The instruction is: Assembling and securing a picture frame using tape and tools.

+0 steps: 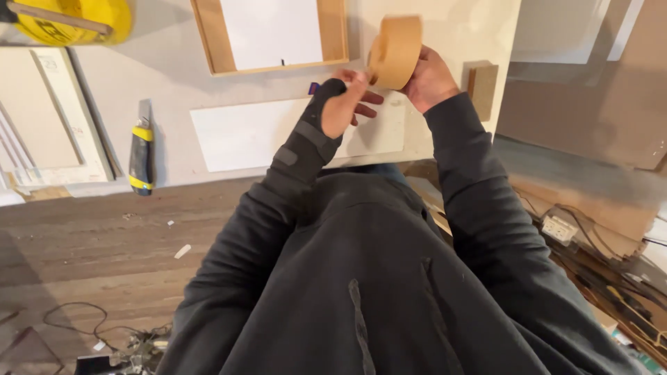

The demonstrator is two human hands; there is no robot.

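Overhead, right hand (429,78) grips the brown tape roll (396,51); left hand (345,104) pinches its edge

We have a single view, from a camera worn on the head, looking steeply down past our own dark-sleeved chest and arms to the pale tabletop (167,76) ahead. It sits close (our torso fills the lower half), with the wooden floor (104,243) at left and clutter at right; no second view overlaps it.

A pale worktable (174,76) stands over a dark wooden plank floor (90,243).
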